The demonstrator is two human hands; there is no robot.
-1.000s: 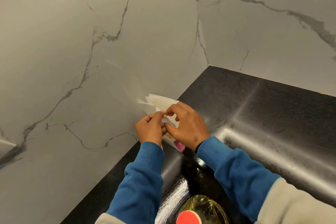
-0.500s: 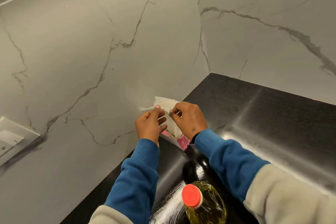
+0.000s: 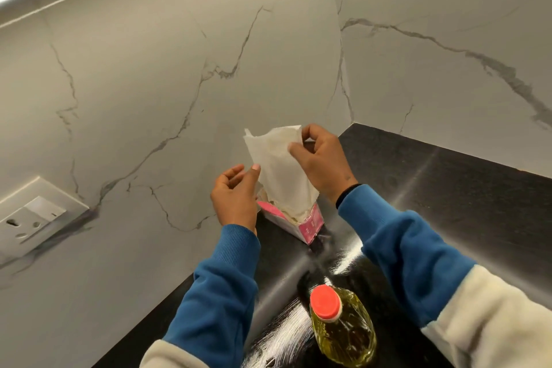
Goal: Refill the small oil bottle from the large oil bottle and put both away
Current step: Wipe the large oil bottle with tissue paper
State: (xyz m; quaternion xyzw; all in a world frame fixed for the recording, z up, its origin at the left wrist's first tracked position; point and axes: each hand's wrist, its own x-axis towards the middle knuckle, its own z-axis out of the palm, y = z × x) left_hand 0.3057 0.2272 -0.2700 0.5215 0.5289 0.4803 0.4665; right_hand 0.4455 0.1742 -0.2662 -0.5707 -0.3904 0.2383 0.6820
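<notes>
Your right hand (image 3: 321, 163) is pinching the top edge of a white tissue (image 3: 280, 167), thumb and fingers clamped on it, and the sheet trails down into the pink tissue box (image 3: 310, 225) sitting on the black countertop (image 3: 448, 203) against the marble wall (image 3: 179, 98). Your left hand (image 3: 236, 199) is just beside the sheet with loosely curled fingers; the thumb tip looks like it touches the tissue's edge, but I can't really tell if it's gripping anything. It also hides the box's left end.

The large oil bottle (image 3: 343, 329) stands upright near the bottom of the head view between your blue sleeves, red cap (image 3: 325, 302) on, yellow oil inside; its base is cut off by the frame. The small bottle isn't anywhere I can see. A wall socket (image 3: 35, 218) sits off to the left.
</notes>
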